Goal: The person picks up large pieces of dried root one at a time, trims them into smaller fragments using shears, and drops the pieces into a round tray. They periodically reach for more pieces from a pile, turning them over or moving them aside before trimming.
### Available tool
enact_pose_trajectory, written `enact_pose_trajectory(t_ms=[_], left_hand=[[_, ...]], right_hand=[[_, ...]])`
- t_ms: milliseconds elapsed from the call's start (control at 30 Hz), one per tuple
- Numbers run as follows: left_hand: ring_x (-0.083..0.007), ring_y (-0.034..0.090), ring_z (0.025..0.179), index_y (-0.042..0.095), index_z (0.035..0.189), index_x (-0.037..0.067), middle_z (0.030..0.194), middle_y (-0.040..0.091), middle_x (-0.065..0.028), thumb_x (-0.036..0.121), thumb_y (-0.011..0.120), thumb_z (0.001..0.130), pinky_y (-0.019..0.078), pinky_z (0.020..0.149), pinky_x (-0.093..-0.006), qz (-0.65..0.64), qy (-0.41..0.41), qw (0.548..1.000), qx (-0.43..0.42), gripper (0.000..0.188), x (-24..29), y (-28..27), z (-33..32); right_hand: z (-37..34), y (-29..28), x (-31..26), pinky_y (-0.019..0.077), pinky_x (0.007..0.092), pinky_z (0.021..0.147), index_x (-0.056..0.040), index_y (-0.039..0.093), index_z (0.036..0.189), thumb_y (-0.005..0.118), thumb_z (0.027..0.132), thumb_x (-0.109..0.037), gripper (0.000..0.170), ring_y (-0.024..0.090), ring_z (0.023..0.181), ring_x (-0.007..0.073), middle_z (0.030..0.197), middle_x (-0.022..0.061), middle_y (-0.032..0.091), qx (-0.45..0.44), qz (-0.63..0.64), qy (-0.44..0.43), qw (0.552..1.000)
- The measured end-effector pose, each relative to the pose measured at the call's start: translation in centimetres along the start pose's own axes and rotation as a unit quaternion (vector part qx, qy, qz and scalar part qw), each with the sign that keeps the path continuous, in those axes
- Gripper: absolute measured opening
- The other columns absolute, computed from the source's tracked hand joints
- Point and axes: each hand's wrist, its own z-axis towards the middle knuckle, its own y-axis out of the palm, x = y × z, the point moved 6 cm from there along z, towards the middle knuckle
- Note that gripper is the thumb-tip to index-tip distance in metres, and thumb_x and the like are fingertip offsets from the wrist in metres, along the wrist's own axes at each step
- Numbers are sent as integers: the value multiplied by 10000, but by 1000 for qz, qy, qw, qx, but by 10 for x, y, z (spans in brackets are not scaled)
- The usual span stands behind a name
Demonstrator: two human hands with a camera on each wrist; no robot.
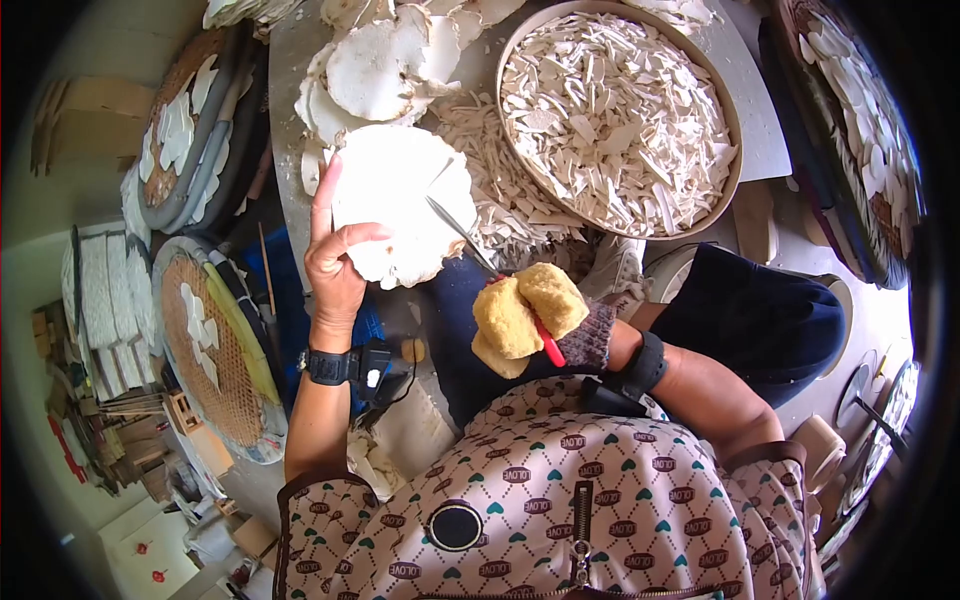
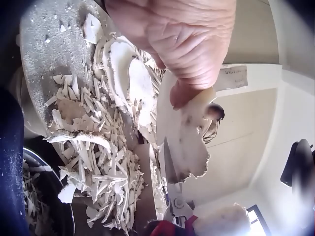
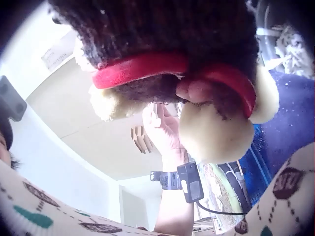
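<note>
My left hand [image 1: 335, 265] grips the left edge of a broad white slice [image 1: 400, 200] with a rough, brownish rim, its thumb lying across the near face. My right hand [image 1: 598, 335], in a dark knitted glove, holds scissors [image 1: 549, 345] by their red handles. Thick yellow foam pads [image 1: 510, 315] surround the handles and hide most of the fingers. One scissor blade [image 1: 452, 222] lies across the slice's right part. In the left wrist view, blades stand on both sides of the slice's edge [image 2: 189, 142]. Red handle loops [image 3: 142, 69] circle the gloved fingers in the right wrist view.
A large round tray [image 1: 738, 150] heaped with white strips stands on the grey table [image 1: 765, 150]. Loose strips [image 1: 500, 190] lie beside it, and more whole slices [image 1: 380, 65] are piled behind. Woven round trays [image 1: 215, 350] with white pieces stand at the left.
</note>
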Motion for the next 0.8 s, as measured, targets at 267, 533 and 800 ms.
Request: enact_pose_trajectory(t_ms=[267, 533, 800], left_hand=[[-233, 462, 1195, 643, 1015, 65, 1145, 602, -97, 70, 645, 793, 341, 1003, -342, 136, 16, 988, 70, 222, 3, -19, 13], [-212, 503, 1091, 468, 1196, -23, 1160, 537, -154, 72, 654, 772, 368, 953, -323, 308, -73, 907, 278, 473, -55, -89, 35], [-236, 548, 1038, 569, 1090, 19, 1100, 573, -109, -23, 551, 754, 429, 909, -308, 191, 30, 978, -85, 339, 11, 86, 23]], right_hand=[[8, -6, 2, 439, 322, 910, -8, 556, 1089, 561, 883, -145, 248, 570, 994, 188, 1047, 79, 598, 48, 81, 20, 995], [2, 28, -41, 461, 289, 800, -19, 556, 1050, 606, 787, -127, 288, 581, 893, 172, 963, 74, 605, -48, -321, 50, 944], [-9, 32, -56, 446, 271, 816, -22, 556, 1054, 624, 798, -104, 277, 561, 920, 137, 988, 65, 594, 2, -345, 32, 938]])
